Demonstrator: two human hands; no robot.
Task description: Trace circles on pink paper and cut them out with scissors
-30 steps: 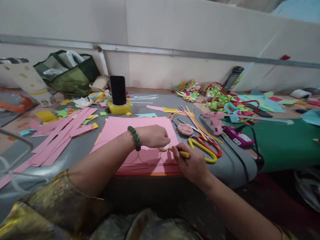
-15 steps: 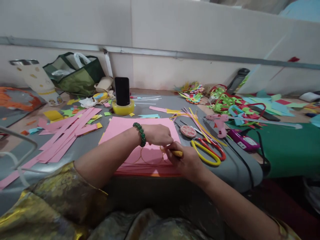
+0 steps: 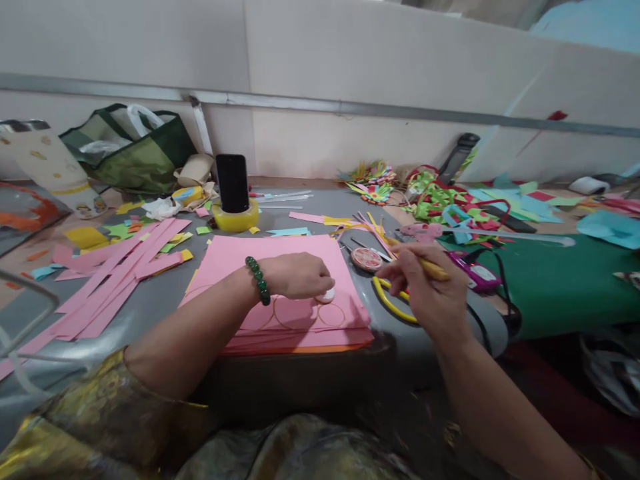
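Note:
A stack of pink paper (image 3: 280,267) lies in front of me, with several pencilled circles (image 3: 300,313) drawn along its near edge. My left hand (image 3: 300,275), a green bead bracelet on its wrist, rests on the sheet and presses a small white round object (image 3: 327,295) down with closed fingers. My right hand (image 3: 425,290) is lifted off the paper to the right, over the yellow-handled scissors (image 3: 393,303), and holds a yellow pencil (image 3: 431,268) in a pinch.
A phone (image 3: 233,181) stands in a yellow tape roll (image 3: 236,217). Pink paper strips (image 3: 115,273) lie left. A round tin (image 3: 366,259), pink glue gun (image 3: 420,231), purple device (image 3: 477,275), green sheet (image 3: 560,280), paper scraps and a green bag (image 3: 135,150) surround the work.
My right hand has lifted the pencil away from the paper's near edge and moved right, above the scissors. The left hand stays on the white round object.

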